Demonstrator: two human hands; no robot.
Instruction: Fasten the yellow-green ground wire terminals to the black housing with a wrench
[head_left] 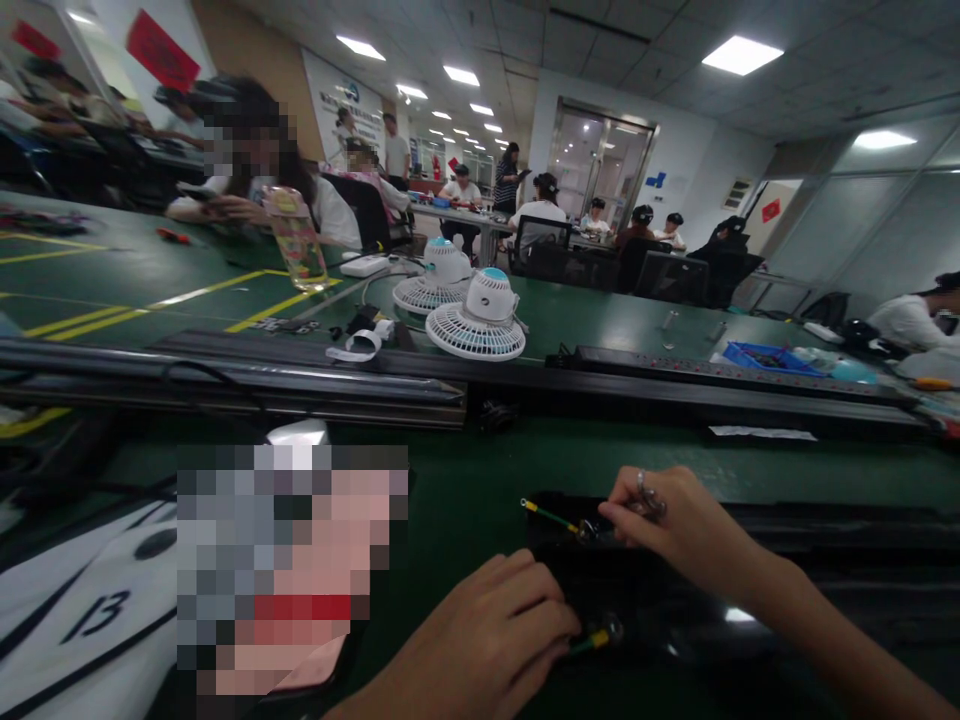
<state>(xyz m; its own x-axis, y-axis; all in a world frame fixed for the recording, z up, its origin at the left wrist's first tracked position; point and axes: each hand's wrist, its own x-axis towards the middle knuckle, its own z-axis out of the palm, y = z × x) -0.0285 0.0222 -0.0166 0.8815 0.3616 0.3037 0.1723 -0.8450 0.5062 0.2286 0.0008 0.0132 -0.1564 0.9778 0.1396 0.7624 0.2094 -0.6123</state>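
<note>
Two long glossy black strips lie side by side at the lower right, the far strip (pixel 720 515) and the near strip (pixel 675 610). A green-and-yellow wire (pixel 555 517) with a ring lug at its free end sticks out from the far strip. My right hand (pixel 667 515) is closed in a pinch beside that wire's inner end; a small metal piece shows at its fingers, its kind unclear. My left hand (pixel 487 625) has its fingers together, curled over the near strip's left end. A second green-and-yellow wire (pixel 592 641) with a lug emerges beside its fingertips.
Long dark bars (pixel 337 385) and a black power strip (pixel 712 370) cross the table. Beyond stand two white fans (pixel 476 325), a bottle (pixel 298 240) and a blue tray (pixel 772 357). At left lie a white bag (pixel 90 610) and a pink phone-like item (pixel 330 590). A co-worker (pixel 255 170) sits opposite.
</note>
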